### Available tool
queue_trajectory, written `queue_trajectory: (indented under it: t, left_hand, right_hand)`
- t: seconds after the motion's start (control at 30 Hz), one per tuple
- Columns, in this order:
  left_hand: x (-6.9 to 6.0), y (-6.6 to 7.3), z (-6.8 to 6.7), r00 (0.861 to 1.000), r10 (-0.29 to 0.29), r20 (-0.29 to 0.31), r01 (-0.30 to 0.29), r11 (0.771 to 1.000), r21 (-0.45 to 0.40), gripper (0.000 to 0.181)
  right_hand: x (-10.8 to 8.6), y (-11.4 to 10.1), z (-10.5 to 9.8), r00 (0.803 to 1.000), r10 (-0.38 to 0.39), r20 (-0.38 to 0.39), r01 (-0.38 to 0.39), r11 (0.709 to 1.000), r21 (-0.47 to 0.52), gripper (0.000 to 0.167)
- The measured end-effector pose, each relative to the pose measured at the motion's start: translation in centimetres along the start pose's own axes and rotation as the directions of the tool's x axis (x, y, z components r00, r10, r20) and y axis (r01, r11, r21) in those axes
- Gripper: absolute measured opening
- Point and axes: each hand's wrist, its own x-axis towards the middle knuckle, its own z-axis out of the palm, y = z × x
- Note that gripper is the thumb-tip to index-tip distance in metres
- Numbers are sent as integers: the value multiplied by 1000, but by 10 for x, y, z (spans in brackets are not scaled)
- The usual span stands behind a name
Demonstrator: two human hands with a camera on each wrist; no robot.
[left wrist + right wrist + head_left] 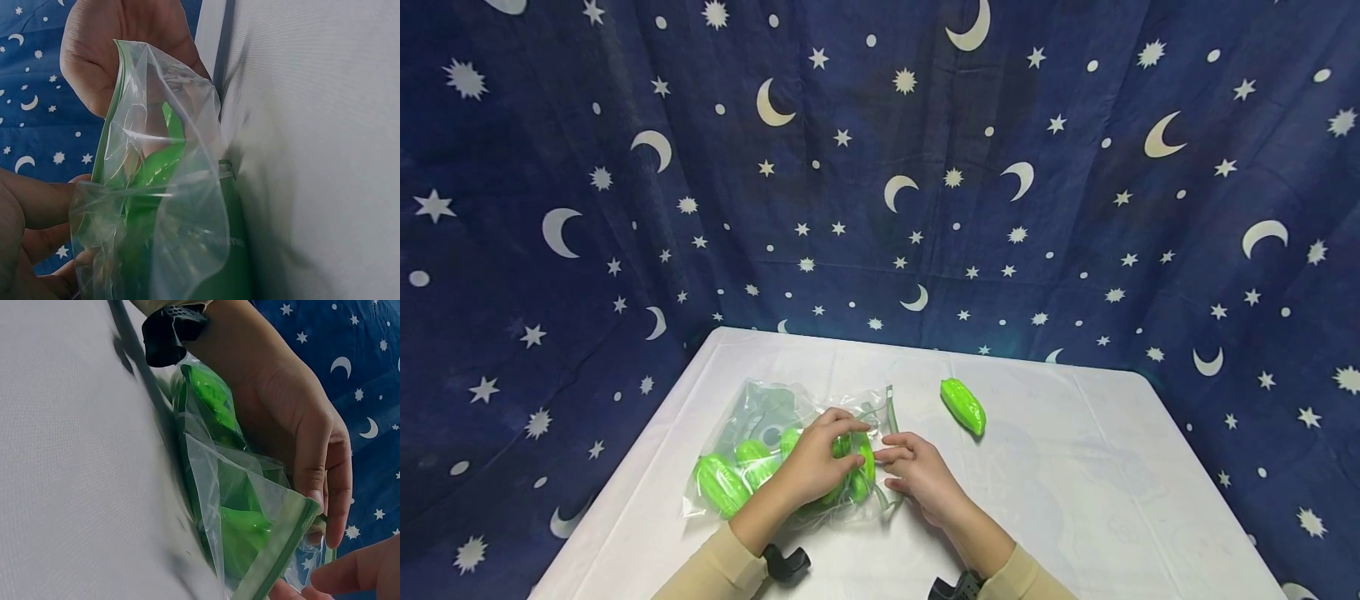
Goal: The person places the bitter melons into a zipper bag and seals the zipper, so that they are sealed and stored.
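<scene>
A clear zip bag (760, 410) with a green-edged mouth lies on the table, holding several bright green, ridged toy vegetables (718, 485). My left hand (822, 457) reaches over the bag and pinches the plastic near its mouth between thumb and fingers. At the mouth, my right hand (925, 479) has its fingers apart, the tips at a green piece (867, 460) just inside. In the left wrist view, clear film covers part of the right hand (125, 37), so its contact is partly hidden. Another green toy vegetable (962, 406) lies outside the bag, beyond the right hand.
A white cloth covers the table (1075, 483). Behind it hangs a dark blue curtain (865, 192) with moons and stars. Black wrist devices (786, 565) sit on both forearms, close to the table's near side.
</scene>
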Motion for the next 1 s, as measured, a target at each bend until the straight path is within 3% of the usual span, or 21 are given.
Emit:
queue_trajectory:
  t: [0.43,1.0]
  left_hand:
    - [2,-2,2,1000,5,7,-5,1000,15,45]
    - [2,-3,3,1000,-5,0,5,1000,24,45]
  right_hand:
    - [3,5,-10,999,-32,-4,32,998,48,55]
    - [4,1,-22,994,-50,-94,49,999,-12,58]
